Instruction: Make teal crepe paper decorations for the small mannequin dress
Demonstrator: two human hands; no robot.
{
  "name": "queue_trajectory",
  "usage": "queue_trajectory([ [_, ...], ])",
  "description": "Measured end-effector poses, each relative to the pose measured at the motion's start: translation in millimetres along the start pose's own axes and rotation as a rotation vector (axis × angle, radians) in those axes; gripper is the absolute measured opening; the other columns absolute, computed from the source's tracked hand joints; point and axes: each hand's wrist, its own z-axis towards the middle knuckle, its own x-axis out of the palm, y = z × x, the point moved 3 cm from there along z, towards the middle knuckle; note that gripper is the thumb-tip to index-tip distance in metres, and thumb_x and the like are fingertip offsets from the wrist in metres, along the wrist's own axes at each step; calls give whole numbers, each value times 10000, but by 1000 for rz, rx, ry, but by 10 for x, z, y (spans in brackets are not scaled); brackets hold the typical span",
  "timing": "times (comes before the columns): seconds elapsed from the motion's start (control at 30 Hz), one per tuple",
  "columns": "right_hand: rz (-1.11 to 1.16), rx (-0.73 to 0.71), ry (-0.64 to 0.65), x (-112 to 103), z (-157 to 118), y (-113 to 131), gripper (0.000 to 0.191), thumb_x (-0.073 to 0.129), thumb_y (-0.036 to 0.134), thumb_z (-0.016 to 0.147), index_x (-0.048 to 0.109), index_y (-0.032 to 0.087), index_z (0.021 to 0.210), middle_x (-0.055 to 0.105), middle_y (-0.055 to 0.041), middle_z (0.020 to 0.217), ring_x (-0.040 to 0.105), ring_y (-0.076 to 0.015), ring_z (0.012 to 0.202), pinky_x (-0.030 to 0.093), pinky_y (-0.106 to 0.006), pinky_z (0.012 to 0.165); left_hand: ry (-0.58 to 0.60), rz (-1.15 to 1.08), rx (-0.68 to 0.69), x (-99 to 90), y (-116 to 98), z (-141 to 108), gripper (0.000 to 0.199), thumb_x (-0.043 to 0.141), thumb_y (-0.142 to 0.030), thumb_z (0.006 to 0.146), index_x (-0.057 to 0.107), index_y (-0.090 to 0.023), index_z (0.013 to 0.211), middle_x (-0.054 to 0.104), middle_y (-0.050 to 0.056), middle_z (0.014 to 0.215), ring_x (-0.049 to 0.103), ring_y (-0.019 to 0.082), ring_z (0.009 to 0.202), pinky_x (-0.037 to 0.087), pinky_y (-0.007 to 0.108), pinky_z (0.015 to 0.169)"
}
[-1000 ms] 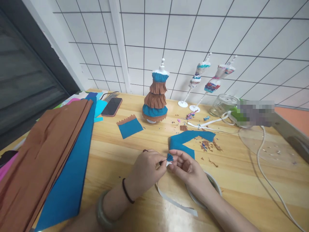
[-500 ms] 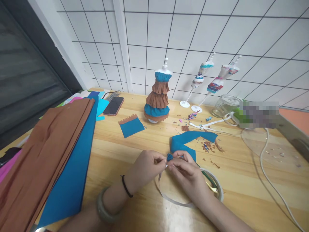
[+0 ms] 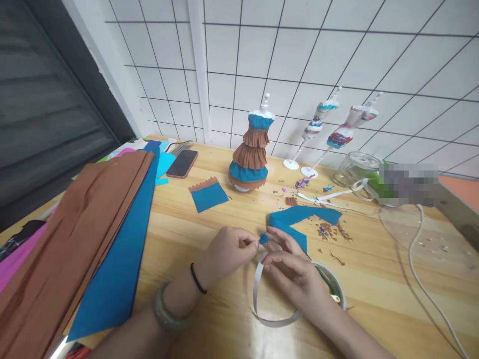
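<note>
From my feed, my left hand (image 3: 232, 252) pinches a small blue crepe-paper piece (image 3: 264, 239); my right hand (image 3: 294, 271) has fingers apart beside it, by a white strip (image 3: 256, 289). Beyond, the ruffled dress form (image 3: 249, 154) stands near the table's (image 3: 179, 224) far edge.

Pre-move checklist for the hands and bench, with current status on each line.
1. Small blue piece pinched by the left hand: ok.
2. Right hand gripping that piece too: cannot tell, its fingertips are partly hidden.
3. White strip unknotted: ok where visible, it bends in an open loop.
4. Strip joined to the roll: cannot tell, the right hand covers that stretch.
5. Dressed dummy upright: ok.
6. Brown scraps tidied: not ok, scattered beside the folded blue band.
</note>
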Motion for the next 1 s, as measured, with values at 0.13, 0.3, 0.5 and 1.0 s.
queue_trajectory([
  [0.13,93,-5,16,6,-2,48,153,542,141,793,668,226,782,338,-52,1355,252,-257,1280,299,-446,1020,23,-88,-47,-32,29,2,255,454,-219,736,612,-133,555,552,-22,536,492,108,559,345,199,523],
  [0.3,112,-45,-17,12,-17,57,150,591,116,740,691,226,749,343,-26,1378,235,-257,1290,244,-429,1045,46,-381,-50,-32,37,27,197,508,-203,707,624,-124,569,622,22,623,578,156,748,422,235,696],
  [0.5,75,-23,-8,26,-33,54,158,569,95,731,663,221,721,363,-39,1372,251,-254,1284,258,-438,1029,138,-843,-255,108,53,19,151,614,-253,632,619,-103,615,613,84,936,587,140,679,467,248,574],
  [1.0,-38,-77,-155,22,-13,-73,141,539,166,797,644,252,836,410,-72,1268,430,-268,1157,333,-476,972,146,-504,-152,65,52,12,201,520,-225,682,569,-134,511,491,-28,498,527,111,629,386,185,554],
])
